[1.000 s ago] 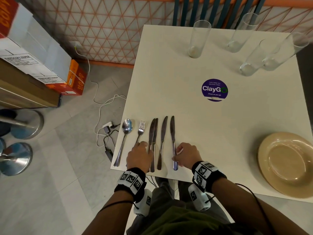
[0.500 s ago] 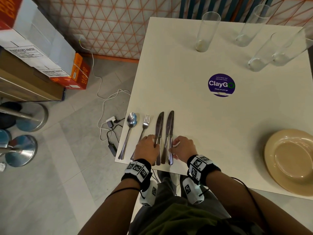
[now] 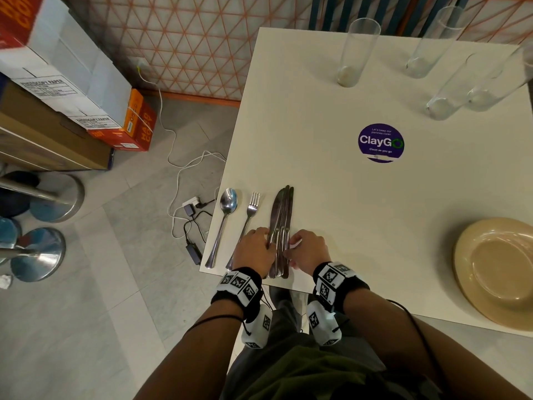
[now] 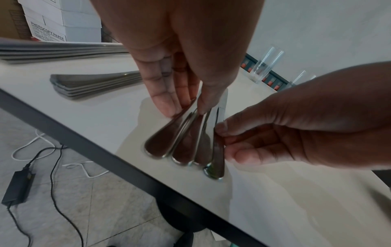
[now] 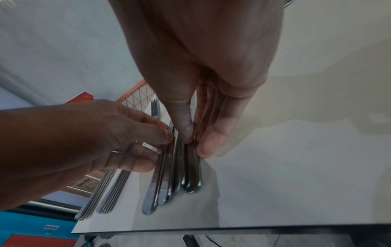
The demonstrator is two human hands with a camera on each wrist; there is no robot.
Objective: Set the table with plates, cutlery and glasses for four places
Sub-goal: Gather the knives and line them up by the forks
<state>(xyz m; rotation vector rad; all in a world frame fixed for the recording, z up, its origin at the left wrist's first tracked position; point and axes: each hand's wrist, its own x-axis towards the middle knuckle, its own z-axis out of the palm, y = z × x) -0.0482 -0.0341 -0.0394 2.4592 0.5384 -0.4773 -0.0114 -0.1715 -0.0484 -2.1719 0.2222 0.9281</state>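
Squeezing the knives into one bundle at the near left corner of the table. Left hand presses on the handles from the left with mostly straight fingers, right hand pinches them from the right, thumb on top. Blades point away toward the far edge, handle ends almost at the near edge, so both hands sit right on the handles. Probably either could lift the bunch lengthwise. Spoons and forks lie just left.
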